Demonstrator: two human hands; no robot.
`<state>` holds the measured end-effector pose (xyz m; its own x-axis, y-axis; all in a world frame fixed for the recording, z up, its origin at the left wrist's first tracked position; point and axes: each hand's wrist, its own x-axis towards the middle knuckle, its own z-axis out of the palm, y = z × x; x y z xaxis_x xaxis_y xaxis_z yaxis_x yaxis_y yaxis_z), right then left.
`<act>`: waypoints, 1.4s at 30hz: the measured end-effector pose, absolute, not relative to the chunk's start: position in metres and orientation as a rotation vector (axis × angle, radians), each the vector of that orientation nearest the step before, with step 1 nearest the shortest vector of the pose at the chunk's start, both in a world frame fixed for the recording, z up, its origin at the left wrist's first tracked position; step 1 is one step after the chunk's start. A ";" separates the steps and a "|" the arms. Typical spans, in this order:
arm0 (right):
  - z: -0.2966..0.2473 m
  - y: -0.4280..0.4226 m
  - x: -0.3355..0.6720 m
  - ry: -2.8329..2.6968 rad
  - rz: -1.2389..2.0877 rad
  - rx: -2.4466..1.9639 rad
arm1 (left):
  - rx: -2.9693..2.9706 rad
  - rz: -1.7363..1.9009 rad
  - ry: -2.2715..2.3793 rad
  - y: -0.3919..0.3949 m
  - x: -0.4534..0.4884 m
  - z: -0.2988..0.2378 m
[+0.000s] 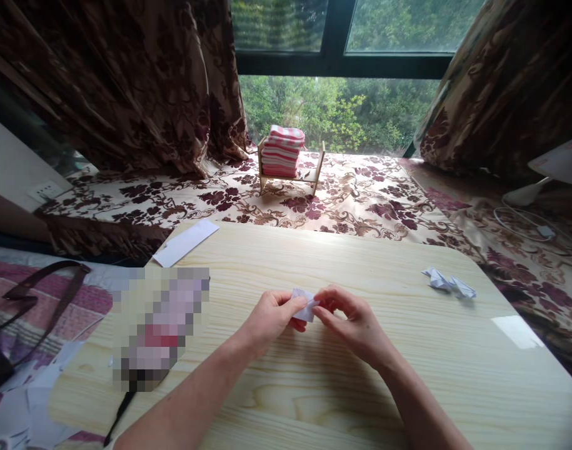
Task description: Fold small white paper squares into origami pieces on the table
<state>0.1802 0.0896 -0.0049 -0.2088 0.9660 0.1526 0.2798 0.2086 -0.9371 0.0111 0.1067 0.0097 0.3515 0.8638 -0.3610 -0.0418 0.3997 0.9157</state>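
Observation:
Between my hands, above the middle of the wooden table (248, 387), is a small piece of folded white paper (304, 305). My left hand (274, 312) grips its left side, thumb on top and fingers underneath. On the paper's right edge, the thumb and forefinger of my right hand (349, 319) pinch it. The fold lines are too small to make out fully. Folded white paper shapes (447, 284) lie near the table's right side. At the far left corner rests a flat white paper strip (186, 242).
A blurred-out object (161, 331) with a black strap lies on the table's left. Loose white papers (27, 403) are on the bed at left. Beyond the table, a small wooden rack (315, 178) holds folded pink-and-white cloths (282, 153) on the windowsill. A white lamp (529, 190) stands right.

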 end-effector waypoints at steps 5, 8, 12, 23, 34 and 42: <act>-0.005 0.090 0.180 -1.663 0.977 -1.149 | 1.014 0.699 1.069 0.108 0.010 0.009; -0.003 0.090 0.178 -1.681 0.907 -1.125 | 1.041 0.669 1.085 0.107 0.010 0.009; -0.002 0.089 0.177 -1.687 0.830 -1.129 | 1.075 0.658 1.125 0.106 0.011 0.008; -0.007 0.090 0.179 -1.668 0.877 -1.252 | 1.119 0.700 1.187 0.107 0.010 0.007; -0.006 0.090 0.180 -1.559 0.919 -1.268 | 1.114 0.705 1.205 0.107 0.011 0.009; -0.007 0.090 0.179 -1.629 1.039 -1.278 | 1.123 0.697 1.170 0.106 0.010 0.008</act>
